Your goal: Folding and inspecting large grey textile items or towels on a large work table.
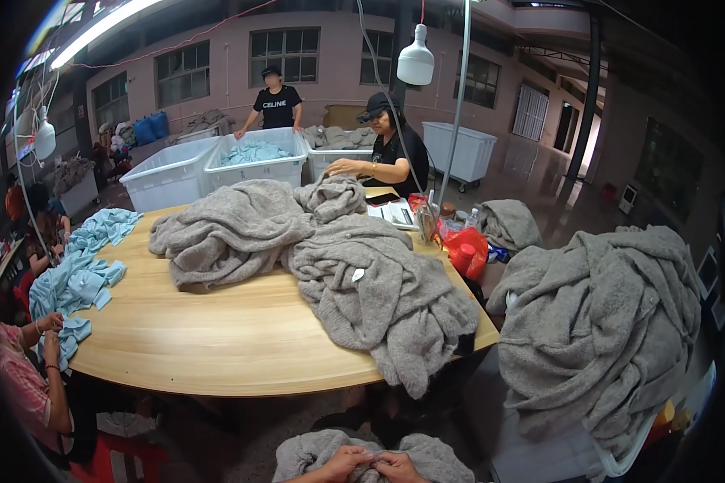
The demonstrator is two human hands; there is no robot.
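Observation:
Across my lap at the lower edge lies a fuzzy grey knit garment [308, 452]. My left hand [346, 463] and my right hand [399, 467] meet over its middle, thumbs and fingertips pinched together on a bit of the knit. Whether something tiny, such as a thread, is between the fingertips is too small to see. Beyond my knees, a heap of similar grey knitwear [354, 274] with a small white tag lies on the wooden table [217, 338], one end hanging over the near edge.
To my right, more grey knitwear [604, 314] overflows a white bin. At the left, a person works with light-blue garments [72, 274]. Across the table, another person in a black cap [391, 149] touches the heap. White tubs [169, 181] and a standing person are behind. A bulb [416, 60] hangs above.

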